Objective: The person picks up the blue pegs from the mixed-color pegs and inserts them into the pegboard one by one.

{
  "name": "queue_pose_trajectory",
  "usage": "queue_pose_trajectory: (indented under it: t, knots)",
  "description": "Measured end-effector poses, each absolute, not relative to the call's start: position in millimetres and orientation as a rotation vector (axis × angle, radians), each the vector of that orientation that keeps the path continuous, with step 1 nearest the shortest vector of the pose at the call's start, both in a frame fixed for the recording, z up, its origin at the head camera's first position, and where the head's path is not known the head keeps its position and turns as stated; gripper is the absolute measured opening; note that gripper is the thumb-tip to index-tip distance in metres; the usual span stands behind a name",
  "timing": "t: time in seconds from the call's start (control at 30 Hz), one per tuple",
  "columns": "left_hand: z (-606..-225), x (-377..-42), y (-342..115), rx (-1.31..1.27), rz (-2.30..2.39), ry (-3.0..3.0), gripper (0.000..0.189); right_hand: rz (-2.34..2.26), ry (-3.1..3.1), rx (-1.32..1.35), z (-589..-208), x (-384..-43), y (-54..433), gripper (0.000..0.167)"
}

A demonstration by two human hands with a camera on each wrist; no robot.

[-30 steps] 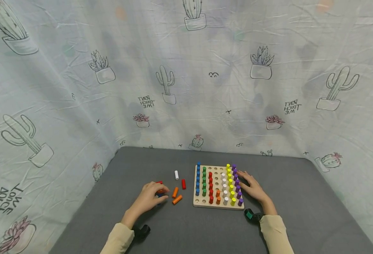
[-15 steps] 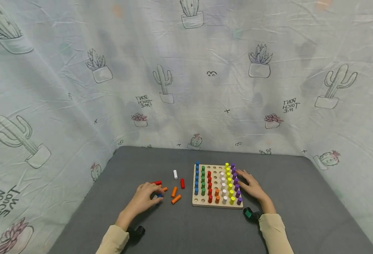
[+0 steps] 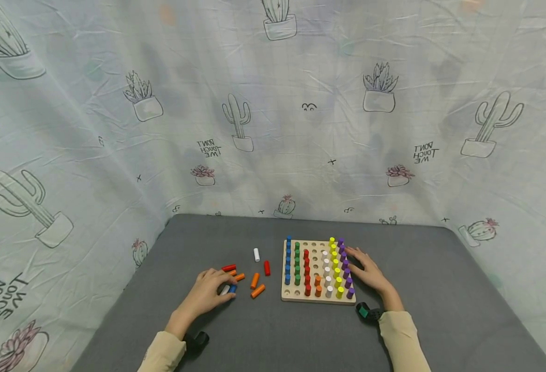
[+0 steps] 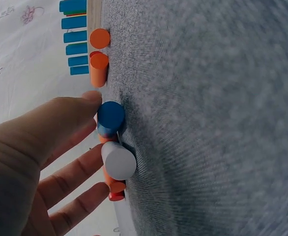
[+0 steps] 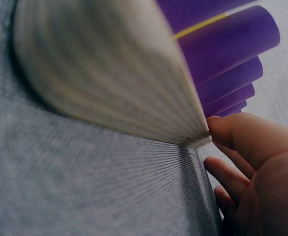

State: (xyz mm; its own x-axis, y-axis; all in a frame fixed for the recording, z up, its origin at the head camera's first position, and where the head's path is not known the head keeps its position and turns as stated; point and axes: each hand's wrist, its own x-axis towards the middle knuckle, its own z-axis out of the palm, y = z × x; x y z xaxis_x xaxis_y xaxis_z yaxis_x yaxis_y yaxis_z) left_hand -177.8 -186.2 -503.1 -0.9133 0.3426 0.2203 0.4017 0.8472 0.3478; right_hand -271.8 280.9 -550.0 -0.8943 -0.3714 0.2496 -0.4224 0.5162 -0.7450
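In the head view my left hand [image 3: 208, 290] reaches down over loose pegs left of the board. Its thumb and index finger pinch a blue peg [image 4: 111, 118] lying on the table. Beside that peg lies a white peg [image 4: 119, 161], close to my other fingers. My right hand [image 3: 369, 271] rests against the right edge of the wooden pegboard [image 3: 319, 299], with thumb and fingertips touching its side near the purple pegs [image 5: 237, 37]. Blue, green, red, orange, white, yellow and purple pegs stand upright in rows in the board; several holes are bare.
Orange pegs [image 3: 257, 291], a red peg [image 3: 267, 268] and another white peg [image 3: 256, 254] lie between my left hand and the board. A further red peg [image 3: 228, 268] is past my left fingers. The grey table [image 3: 277, 341] meets a patterned curtain [image 3: 273, 129] behind.
My left hand has moved left and slightly down, and the blue and white pegs under its fingers have come into sight. The right hand stays at the board's edge.
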Motion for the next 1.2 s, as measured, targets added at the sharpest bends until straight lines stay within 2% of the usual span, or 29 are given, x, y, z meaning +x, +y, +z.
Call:
queue_pose_trajectory:
  t: [0.33, 0.63, 0.97, 1.2]
  knots:
    - [-506.4, -180.0, -183.5, -0.62, -0.588, -2.858, 0.028, 1.36, -2.699, 0.681, -548.2, -270.5, 279.9, 0.05]
    - [-504.1, -182.8, -179.0, -0.656, -0.512, -2.868, 0.036, 1.409, -2.679, 0.667, -548.7, -269.1, 279.5, 0.05]
    - [-505.7, -182.6, -172.1, -0.635, -0.451, -2.829, 0.023, 1.357, -2.683, 0.696, -548.7, -267.8, 278.6, 0.05]
    - [-503.2, -183.6, -169.0, -0.612, -0.505, -2.821, 0.022, 1.376, -2.691, 0.679, -547.2, -267.6, 279.2, 0.049]
